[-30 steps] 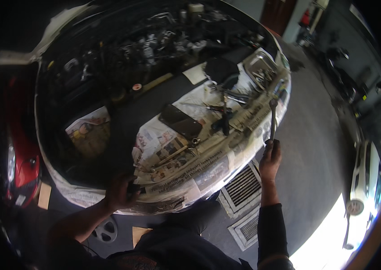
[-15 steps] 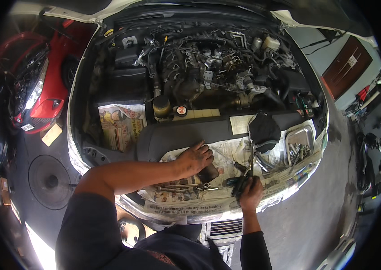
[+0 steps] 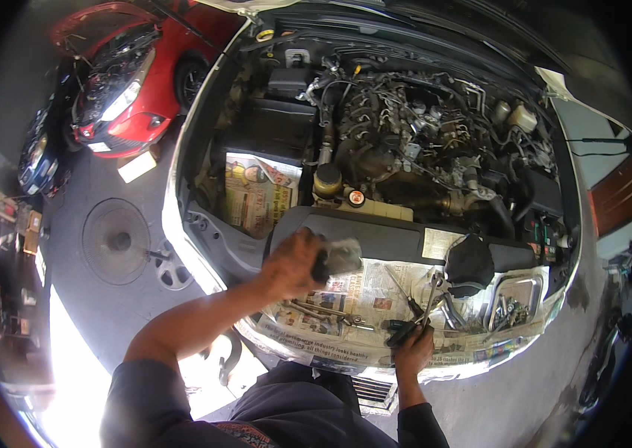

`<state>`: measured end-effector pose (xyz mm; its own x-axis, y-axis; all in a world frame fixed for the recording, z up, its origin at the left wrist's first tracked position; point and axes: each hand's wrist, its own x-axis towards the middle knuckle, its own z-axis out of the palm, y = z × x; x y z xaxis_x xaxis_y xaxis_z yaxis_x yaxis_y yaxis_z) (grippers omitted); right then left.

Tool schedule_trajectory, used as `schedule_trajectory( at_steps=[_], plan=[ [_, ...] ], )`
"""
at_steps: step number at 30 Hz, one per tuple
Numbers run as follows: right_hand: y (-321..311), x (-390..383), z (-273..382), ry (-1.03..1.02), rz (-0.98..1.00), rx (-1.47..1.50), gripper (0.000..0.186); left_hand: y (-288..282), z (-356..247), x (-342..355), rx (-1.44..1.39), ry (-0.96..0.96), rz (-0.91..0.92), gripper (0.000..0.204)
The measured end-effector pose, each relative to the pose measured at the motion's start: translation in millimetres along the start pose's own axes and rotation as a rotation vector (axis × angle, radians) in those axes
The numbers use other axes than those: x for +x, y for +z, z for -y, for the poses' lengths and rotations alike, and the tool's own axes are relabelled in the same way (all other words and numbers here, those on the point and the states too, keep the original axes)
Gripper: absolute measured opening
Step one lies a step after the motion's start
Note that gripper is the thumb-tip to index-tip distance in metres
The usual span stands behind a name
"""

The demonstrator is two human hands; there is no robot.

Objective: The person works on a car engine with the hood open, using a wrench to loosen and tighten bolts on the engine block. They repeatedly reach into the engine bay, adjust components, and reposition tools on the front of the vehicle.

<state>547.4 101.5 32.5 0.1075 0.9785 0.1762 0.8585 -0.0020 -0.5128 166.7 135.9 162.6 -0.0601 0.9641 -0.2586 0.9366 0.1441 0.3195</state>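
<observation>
The person's left hand (image 3: 291, 266) has its fingers clamped on a blurred, dark-and-grey object (image 3: 343, 256) that juts toward 3 o'clock, above newspaper (image 3: 360, 291). The right hand (image 3: 413, 349) has its fingers closed round a long metal tool (image 3: 431, 299) pointing toward 1 o'clock. From that hand, a metal tray (image 3: 519, 280) holding small parts sits at 2 o'clock.

A red car (image 3: 160, 89) stands near a round fan (image 3: 117, 240).
</observation>
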Motion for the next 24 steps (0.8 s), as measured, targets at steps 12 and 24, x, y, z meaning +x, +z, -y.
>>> schedule_trajectory(
  at_steps=[12, 24],
  plan=[
    [1, -3, -10, 0.046, 0.112, -0.002, 0.031, -50, 270, 149, 0.214, -0.618, -0.212, 0.104],
    [7, 8, 6, 0.011, 0.057, -0.091, 0.028, -58, 328, 290, 0.288, -0.727, -0.199, 0.090]
  ],
)
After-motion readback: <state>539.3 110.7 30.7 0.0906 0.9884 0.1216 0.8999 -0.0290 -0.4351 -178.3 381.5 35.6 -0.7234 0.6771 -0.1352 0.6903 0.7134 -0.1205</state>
